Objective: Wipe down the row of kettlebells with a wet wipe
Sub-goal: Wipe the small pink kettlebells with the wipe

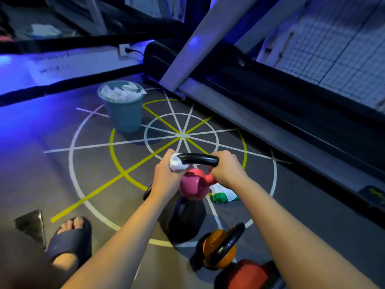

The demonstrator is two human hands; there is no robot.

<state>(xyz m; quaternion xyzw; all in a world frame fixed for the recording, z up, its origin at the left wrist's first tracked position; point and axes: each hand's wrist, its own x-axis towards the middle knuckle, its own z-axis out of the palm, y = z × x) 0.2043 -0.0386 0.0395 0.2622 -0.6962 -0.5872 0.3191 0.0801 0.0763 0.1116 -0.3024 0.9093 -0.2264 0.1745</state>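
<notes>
The pink round kettlebell point(192, 185) with a glossy black loop handle point(200, 158) sits between the two hands, its body just below them and its handle spanning from one to the other. The left hand point(168, 174) is curled round the handle's left end, pinching a crumpled white wet wipe point(177, 164) against it. The right hand point(226, 167) is clenched round the handle's right end, where it bends down towards the pink body. Whether the kettlebell rests on anything or hangs lifted I cannot tell. Directly beneath the hands, nearer the person, stands a black kettlebell point(183, 222) on the grey floor point(93, 184), which is marked with white and yellow taped circles and spokes. Nearer still, under the right forearm, lie an orange kettlebell with a black handle point(218, 245) and, just beside it, a red kettlebell point(250, 274) cut off by the bottom edge. A green-and-white soft pack of wipes point(223, 195) lies on the floor just below the right hand. Beyond the left hand stands a teal plastic bin point(125, 115) filled with crumpled white wipes. Beyond the right hand runs a grey-and-black treadmill point(270, 90). Well to the left of the left forearm, a foot in a dark slide sandal point(68, 240) rests on the floor.
</notes>
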